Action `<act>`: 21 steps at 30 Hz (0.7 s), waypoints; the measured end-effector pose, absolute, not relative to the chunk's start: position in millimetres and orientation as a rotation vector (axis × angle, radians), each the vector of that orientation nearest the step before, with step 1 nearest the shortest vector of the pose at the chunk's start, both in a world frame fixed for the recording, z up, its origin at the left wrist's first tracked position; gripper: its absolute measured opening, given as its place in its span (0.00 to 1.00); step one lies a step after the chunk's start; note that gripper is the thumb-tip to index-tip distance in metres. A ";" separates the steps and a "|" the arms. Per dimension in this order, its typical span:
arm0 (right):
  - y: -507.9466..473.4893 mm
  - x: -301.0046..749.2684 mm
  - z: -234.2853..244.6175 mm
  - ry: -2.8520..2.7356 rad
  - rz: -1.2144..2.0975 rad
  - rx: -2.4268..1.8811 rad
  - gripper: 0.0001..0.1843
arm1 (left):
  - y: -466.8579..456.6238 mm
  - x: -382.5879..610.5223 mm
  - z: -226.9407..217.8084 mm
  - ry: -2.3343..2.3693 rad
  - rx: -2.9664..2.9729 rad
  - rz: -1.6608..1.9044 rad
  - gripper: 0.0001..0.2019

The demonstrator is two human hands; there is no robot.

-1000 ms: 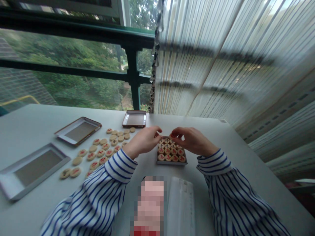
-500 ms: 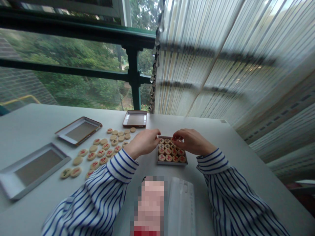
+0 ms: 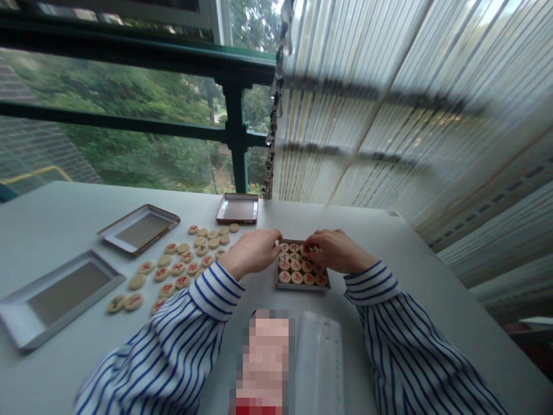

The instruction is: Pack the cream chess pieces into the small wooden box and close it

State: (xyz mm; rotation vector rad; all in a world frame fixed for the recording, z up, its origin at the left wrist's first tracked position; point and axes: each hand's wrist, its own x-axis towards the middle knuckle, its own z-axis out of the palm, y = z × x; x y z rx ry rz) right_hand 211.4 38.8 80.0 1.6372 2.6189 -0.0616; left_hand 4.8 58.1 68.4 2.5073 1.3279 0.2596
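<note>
A small square box on the white table holds several round wooden chess pieces marked in red. My left hand rests against the box's left edge with its fingers curled at the far left corner. My right hand lies over the box's far right part, fingertips pinched on the pieces there; what it grips is hidden. Many more loose pieces lie spread on the table left of my left hand.
Three shallow box trays lie on the table: one at the near left, one further back, one by the window. A clear plastic case lies near me. A striped curtain hangs on the right.
Both hands have dropped lower onto the box; the right hand's fingers moved down from above the far row onto the pieces.
</note>
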 end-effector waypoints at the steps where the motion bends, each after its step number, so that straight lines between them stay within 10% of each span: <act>1: 38.6 211.3 80.1 2.613 -0.065 1.636 0.16 | 58.3 4.8 68.1 1.327 2.506 0.253 0.17; 21: 38.5 210.4 77.9 2.590 -0.104 1.620 0.15 | 56.5 4.6 69.5 1.318 2.499 0.243 0.17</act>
